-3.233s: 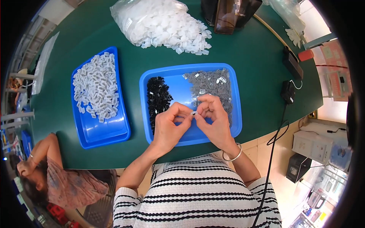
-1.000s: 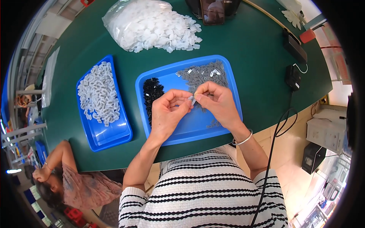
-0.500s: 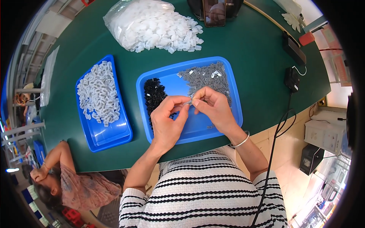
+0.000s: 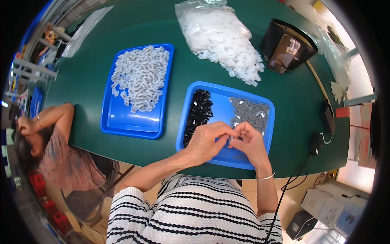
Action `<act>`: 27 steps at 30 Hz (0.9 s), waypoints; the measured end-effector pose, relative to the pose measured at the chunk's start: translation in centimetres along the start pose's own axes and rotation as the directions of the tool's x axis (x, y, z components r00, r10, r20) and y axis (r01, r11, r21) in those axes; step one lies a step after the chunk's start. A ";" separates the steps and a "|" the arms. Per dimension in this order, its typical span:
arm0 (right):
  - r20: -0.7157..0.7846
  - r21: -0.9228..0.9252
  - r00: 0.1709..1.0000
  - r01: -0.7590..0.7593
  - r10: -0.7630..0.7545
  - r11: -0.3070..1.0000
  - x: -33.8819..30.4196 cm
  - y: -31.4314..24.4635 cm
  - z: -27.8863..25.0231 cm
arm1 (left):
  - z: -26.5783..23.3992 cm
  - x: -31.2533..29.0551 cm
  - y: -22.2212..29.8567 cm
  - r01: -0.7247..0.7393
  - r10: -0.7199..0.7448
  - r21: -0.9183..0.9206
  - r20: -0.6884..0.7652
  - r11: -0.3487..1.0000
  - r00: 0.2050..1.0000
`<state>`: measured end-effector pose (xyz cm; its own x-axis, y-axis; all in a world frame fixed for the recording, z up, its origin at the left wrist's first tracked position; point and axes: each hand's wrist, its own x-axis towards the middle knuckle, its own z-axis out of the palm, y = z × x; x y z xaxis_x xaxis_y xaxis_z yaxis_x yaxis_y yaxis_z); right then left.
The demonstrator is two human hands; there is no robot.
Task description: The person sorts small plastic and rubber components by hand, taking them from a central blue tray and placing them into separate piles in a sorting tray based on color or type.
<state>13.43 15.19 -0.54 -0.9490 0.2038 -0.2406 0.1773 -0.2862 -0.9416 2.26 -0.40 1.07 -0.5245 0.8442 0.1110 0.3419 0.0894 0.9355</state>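
Note:
My left hand (image 4: pixel 208 142) and my right hand (image 4: pixel 248 143) meet above the front half of a light-blue tray (image 4: pixel 225 86). Thumb and fingers of both are pinched around a small pale plastic piece (image 4: pixel 231 140), mostly hidden by the fingertips. Along the tray's left side lies a heap of small black parts (image 4: pixel 198 116). Small grey parts (image 4: pixel 252 114) with a few shiny bits are piled at its right. A deeper-blue tray (image 4: pixel 132 129) to the left holds many translucent whitish plastic pieces (image 4: pixel 142 77).
An open clear bag (image 4: pixel 207 24) spills white plastic pieces (image 4: pixel 239 61) at the back. Right of it, a phone (image 4: pixel 284 53) leans against a black container (image 4: pixel 306 51). Black adapters (image 4: pixel 316 143) and cables lie at the right edge. Another person (image 4: pixel 61 146) sits at the left.
The view has turned, so trays and bag appear farther right. Both hands stay together over the light-blue tray, still pinching the small piece.

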 end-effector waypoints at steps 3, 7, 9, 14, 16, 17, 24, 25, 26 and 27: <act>-0.037 0.029 0.999 0.031 -0.030 0.999 0.1 0.0 1.3 | -0.4 -0.4 -0.3 0.040 -0.041 -0.056 -0.031 0.998 0.999; -0.080 0.043 0.997 0.024 -0.021 0.999 0.9 -0.9 2.1 | -1.7 -0.8 -1.2 0.158 -0.165 -0.273 -0.004 0.949 0.986; -0.077 0.027 0.997 0.006 -0.004 1.000 1.4 -0.8 2.0 | -2.1 -0.9 -1.1 0.207 -0.206 -0.340 0.038 0.918 0.978; -0.021 0.039 1.000 -0.003 0.004 0.999 1.6 -0.1 2.2 | -2.1 -0.9 -1.5 0.275 -0.280 -0.352 0.039 0.895 0.959; -0.023 0.011 1.000 0.011 -0.011 1.000 1.4 0.4 2.3 | -2.5 -1.3 -1.6 0.278 -0.285 -0.326 0.026 0.904 0.958; -0.022 -0.021 0.999 0.027 -0.028 0.999 1.4 0.5 2.4 | -2.9 -1.5 -1.6 0.277 -0.288 -0.299 0.009 0.913 0.958; 0.142 -0.819 0.906 0.333 -0.399 0.467 2.4 0.1 0.9 | -16.7 -2.7 -6.9 0.297 -0.167 0.130 -0.592 0.946 0.789; 0.136 -0.815 0.905 0.334 -0.403 0.474 2.5 0.3 1.2 | -17.7 -2.7 -7.7 0.337 -0.135 0.242 -0.595 0.910 0.792; 0.208 -0.851 0.894 0.366 -0.397 0.378 2.6 0.6 1.6 | -18.3 -2.7 -8.5 0.372 -0.102 0.351 -0.595 0.859 0.798; 0.279 -0.875 0.880 0.398 -0.385 0.274 2.9 0.9 1.9 | -18.2 -2.5 -8.6 0.366 -0.094 0.361 -0.590 0.858 0.802</act>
<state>10.29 13.77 -1.61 -0.9758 0.0283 0.2170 -0.1007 0.8221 -0.5604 -13.57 -12.89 -1.17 -0.9129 0.3562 0.1994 0.3827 0.5768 0.7217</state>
